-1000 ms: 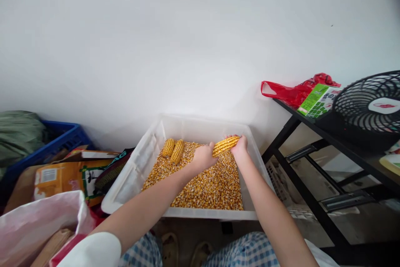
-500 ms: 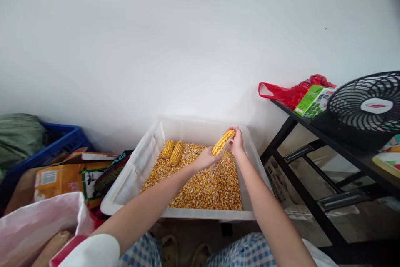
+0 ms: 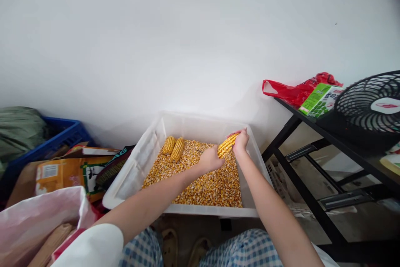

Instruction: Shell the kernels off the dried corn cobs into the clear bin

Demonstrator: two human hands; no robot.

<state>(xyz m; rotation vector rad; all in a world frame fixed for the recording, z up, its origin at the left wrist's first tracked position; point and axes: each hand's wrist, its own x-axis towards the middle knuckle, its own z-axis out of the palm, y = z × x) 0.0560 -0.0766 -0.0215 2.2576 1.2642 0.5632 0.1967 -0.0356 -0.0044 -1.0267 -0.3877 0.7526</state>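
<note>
As your hands [image 3: 212,159] grip the corn cob [image 3: 226,146] by both ends, hold there, expecting something light, stiff and knobbly.

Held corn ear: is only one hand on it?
No, the left hand grips the near end of the corn ear and the right hand its far end.
</note>
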